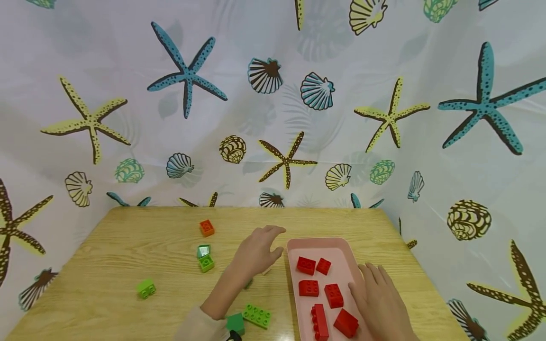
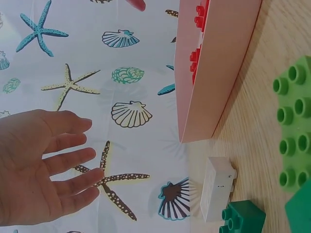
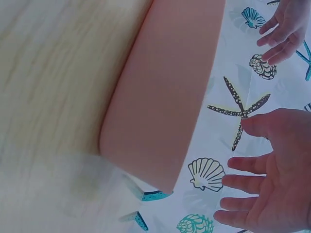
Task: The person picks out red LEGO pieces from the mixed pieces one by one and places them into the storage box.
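My left hand (image 1: 257,251) hovers just left of a pink tray (image 1: 317,243), its fingers loosely bent around nothing. At the tray's right side is my right hand (image 1: 381,298), fingers fairly straight, overlapping the rim in the head view. Both hands are empty: the left wrist view shows the left palm (image 2: 29,165) bare, and the right palm (image 3: 282,179) is bare in the right wrist view. Inside the tray lie several red toy bricks, among them a long one (image 1: 319,323) on its side and a square one (image 1: 346,323) near the front.
Left of the tray lie a light green brick (image 1: 256,316), a dark green block (image 1: 235,324) beside my sleeve, and a white brick (image 2: 217,187). Farther left are green bricks (image 1: 146,288) (image 1: 206,263), a translucent green piece (image 1: 204,251) and an orange brick (image 1: 206,228). A patterned curtain (image 1: 273,113) surrounds the table.
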`<state>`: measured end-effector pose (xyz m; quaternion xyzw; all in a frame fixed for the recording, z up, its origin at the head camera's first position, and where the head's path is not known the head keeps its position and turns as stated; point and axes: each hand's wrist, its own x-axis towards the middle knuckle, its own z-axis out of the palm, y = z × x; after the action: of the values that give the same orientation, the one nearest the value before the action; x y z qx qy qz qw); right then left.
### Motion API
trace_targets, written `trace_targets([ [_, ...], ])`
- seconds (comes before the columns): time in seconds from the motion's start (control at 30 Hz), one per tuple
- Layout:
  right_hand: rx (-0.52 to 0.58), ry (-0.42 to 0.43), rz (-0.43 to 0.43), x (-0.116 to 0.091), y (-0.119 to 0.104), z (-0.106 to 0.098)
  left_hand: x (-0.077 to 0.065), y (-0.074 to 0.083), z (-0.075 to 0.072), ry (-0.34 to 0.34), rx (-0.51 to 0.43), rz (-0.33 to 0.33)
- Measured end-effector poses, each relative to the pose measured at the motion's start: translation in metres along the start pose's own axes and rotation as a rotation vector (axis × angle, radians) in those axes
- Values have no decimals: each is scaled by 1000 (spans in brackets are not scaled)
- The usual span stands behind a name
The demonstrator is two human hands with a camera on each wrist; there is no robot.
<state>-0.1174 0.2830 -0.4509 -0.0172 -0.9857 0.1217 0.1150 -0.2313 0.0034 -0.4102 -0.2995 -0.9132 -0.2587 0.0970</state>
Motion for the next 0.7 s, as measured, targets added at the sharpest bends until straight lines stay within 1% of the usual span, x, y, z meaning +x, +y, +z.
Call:
trace_targets([
  [0.17, 18, -10, -24, 7, -11, -4, -10, -3, -9, 73, 14, 1],
  [0.27, 33, 17, -66, 10, -18, -5, -16, -6, -13, 131, 39, 10],
  [0.37, 21, 74, -139, 13, -24, -5, -21, -9, -15, 181, 85, 20],
  [0.43, 0, 99, -172, 14, -28, -5, -24, -10, -16, 206, 116, 28],
  [0.6, -28, 107, -200, 17, -41, -6, -27, -13, -14, 279, 209, 67],
  [0.7, -13, 113, -218, 21, -49, -7, -27, -14, -13, 313, 264, 64],
])
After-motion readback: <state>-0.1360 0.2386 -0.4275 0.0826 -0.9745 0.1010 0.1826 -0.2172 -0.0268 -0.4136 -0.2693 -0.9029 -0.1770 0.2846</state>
